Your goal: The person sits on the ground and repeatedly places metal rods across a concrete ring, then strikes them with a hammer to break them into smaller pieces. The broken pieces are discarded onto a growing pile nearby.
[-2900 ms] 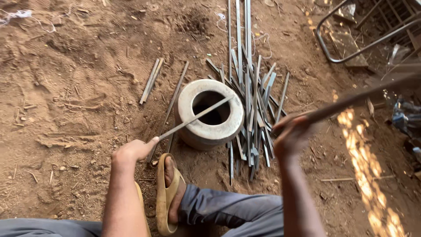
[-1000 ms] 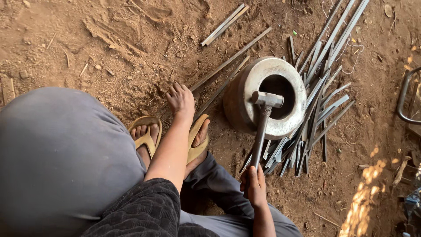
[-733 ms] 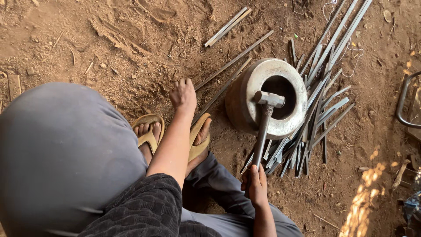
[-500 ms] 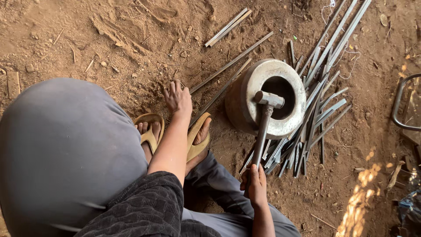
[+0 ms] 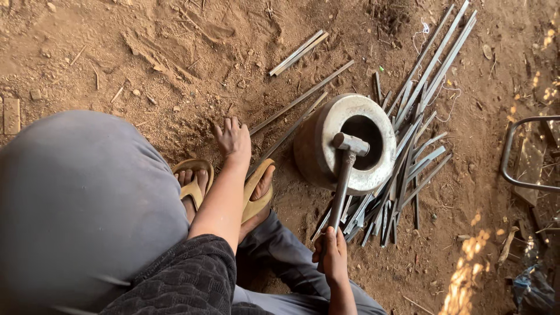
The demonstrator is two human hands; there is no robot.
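Here, my right hand [image 5: 332, 256] is clenching the handle of a hammer [image 5: 345, 175], its head resting on the rim of a round metal ring block [image 5: 326, 134] on the dirt. My left hand [image 5: 233, 139] is lying open, fingers spread on the ground beside a long metal strip [image 5: 300, 99].

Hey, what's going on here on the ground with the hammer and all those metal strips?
A person crouches on bare dirt in yellow sandals. The right hand grips the end of a hammer handle, and the hammer head rests on the rim of a hollow metal ring block. The left hand is spread on the soil beside a long metal strip that lies on the ground. A pile of cut metal strips lies beside the block.
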